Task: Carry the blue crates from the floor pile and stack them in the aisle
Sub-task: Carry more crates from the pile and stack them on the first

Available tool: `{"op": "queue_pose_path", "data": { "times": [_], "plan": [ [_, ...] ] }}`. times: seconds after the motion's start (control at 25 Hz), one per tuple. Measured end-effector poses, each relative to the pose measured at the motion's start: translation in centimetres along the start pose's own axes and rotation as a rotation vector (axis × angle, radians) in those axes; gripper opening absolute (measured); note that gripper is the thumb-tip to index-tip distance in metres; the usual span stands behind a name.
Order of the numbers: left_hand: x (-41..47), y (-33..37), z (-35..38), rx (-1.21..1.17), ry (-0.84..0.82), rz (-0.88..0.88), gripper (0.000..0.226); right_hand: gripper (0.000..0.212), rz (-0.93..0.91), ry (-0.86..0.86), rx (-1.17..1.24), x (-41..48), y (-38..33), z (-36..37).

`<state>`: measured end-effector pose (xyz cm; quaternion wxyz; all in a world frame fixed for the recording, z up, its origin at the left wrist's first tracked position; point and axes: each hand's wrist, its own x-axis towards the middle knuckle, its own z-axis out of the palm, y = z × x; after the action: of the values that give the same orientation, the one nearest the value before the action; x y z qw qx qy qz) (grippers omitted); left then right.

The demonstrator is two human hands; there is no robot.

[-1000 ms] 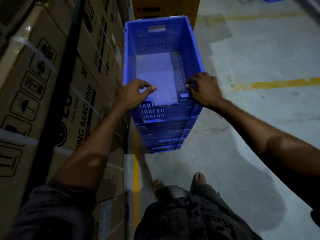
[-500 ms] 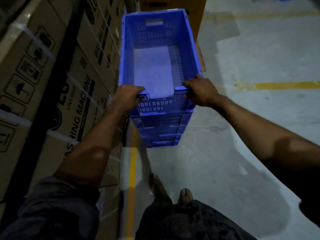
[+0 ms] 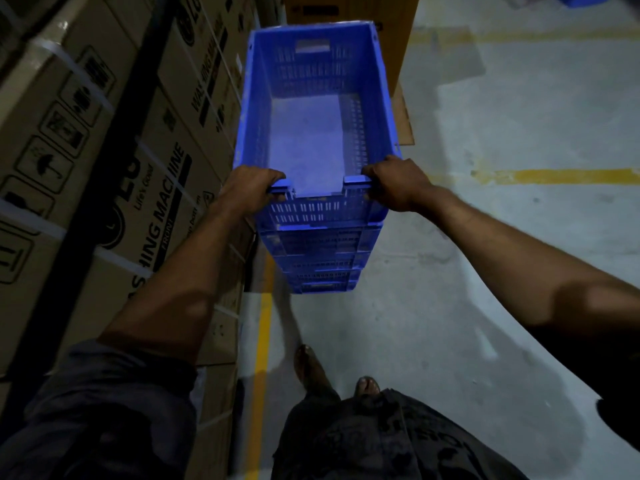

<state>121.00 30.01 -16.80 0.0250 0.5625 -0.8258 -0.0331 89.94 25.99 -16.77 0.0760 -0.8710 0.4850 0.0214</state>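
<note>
We grip the top blue slatted plastic crate (image 3: 313, 133) | left hand (image 3: 247, 188), right hand (image 3: 398, 183) fingers closed on near rim | atop stacked blue crates (image 3: 322, 261)

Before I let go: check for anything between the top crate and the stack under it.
Nothing visible. The top blue crate sits nested on the stack of blue crates, left hand and right hand gripping its near rim. Cardboard cartons stand beside.

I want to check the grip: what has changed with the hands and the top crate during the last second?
The left hand went from resting open-fingered on the top blue crate near rim to closing around it. The right hand shifted from the rim's right side to grip the near corner. The crate stack stays beside the cardboard boxes; the top crate is still empty.
</note>
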Motion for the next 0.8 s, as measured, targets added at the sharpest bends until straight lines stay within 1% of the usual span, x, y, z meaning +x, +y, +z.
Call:
{"op": "queue_pose_path", "data": {
  "times": [0.32,0.48,0.64,0.8],
  "plan": [
    [0.4,0.2,-0.2,-0.007,-0.017,-0.017,0.02,0.023,-0.023,0.013,-0.064,0.3,0.5,0.1],
    [0.9,0.0,-0.4,-0.011,-0.018,-0.02,0.021,0.022,0.008,-0.027,-0.056,0.9,0.4,-0.2],
    [0.9,0.0,-0.2,-0.009,-0.012,-0.019,0.018,0.023,-0.004,-0.033,-0.078,0.9,0.5,-0.5],
    [1.1,0.3,-0.6,-0.019,-0.041,-0.035,0.022,0.03,-0.012,-0.089,-0.082,1.1,0.7,-1.1]
  ]
}}
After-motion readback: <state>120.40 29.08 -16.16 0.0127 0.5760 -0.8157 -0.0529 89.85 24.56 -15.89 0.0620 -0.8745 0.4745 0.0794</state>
